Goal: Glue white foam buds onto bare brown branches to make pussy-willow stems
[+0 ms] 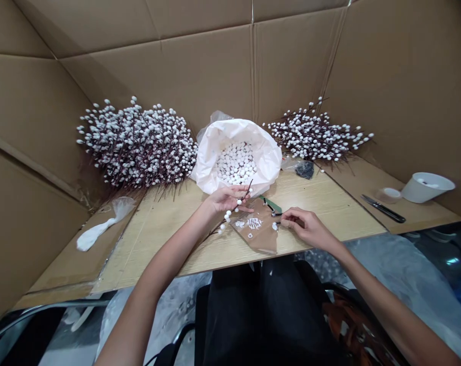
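Note:
My left hand holds a thin dark berry stem with several white berries along it, slanting down to the left. My right hand is closed in a pinch on a small, thin dark piece, too small to name. Its tip is by a white paste dab at the right of a plastic-covered cardboard piece. More white paste is smeared in the middle of that cardboard. At its upper edge lies a green strip with small black parts near it.
A white plastic bag of loose white berries stands behind my hands. Berry stems are heaped at left and right. A paste-filled bag lies left; a knife, tape roll and white cup are right. Cardboard walls surround the table.

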A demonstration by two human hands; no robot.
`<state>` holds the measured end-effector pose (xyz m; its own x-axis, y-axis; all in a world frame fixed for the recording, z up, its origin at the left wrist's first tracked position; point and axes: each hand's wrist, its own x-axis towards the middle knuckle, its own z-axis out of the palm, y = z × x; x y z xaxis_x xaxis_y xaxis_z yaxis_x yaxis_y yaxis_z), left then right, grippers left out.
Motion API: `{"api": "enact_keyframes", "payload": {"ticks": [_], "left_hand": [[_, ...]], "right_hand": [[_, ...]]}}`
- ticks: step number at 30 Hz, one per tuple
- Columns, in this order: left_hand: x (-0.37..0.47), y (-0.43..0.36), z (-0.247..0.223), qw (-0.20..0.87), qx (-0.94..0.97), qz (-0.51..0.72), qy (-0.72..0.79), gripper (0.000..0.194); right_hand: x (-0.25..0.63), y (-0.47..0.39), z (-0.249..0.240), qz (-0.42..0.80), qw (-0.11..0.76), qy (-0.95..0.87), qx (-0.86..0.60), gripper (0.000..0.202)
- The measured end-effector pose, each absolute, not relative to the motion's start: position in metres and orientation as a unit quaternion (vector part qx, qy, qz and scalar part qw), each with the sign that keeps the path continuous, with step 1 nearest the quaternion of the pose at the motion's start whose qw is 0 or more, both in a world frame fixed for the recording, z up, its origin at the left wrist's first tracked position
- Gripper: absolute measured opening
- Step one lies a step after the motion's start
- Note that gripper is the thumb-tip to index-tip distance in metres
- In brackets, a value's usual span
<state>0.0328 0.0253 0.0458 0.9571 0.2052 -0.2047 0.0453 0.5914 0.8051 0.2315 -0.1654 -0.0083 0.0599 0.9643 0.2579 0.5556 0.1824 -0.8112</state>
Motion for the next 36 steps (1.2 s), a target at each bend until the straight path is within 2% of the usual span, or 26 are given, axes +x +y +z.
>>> {"api": "enact_keyframes", "payload": {"ticks": [7,14,23,36], "left_hand": [[0.032,0.029,0.041,0.887,0.439,0.044,0.137,0.028],[0.033,0.027,0.041,0.885,0.444,0.043,0.131,0.024],[0.032,0.03,0.038,0.896,0.429,0.051,0.1,0.027],[0.034,0.025,0.035,0.88,0.45,0.082,0.13,0.03]], "right_hand": [[0.232,-0.167,-0.009,0.212,0.429,-0.642,-0.599,0.015],[0.231,-0.168,-0.008,0.175,0.412,-0.663,-0.6,0.013],[0.233,-0.169,-0.009,0.212,0.432,-0.642,-0.597,0.01],[0.232,-0.168,-0.009,0.221,0.428,-0.643,-0.595,0.01]]}}
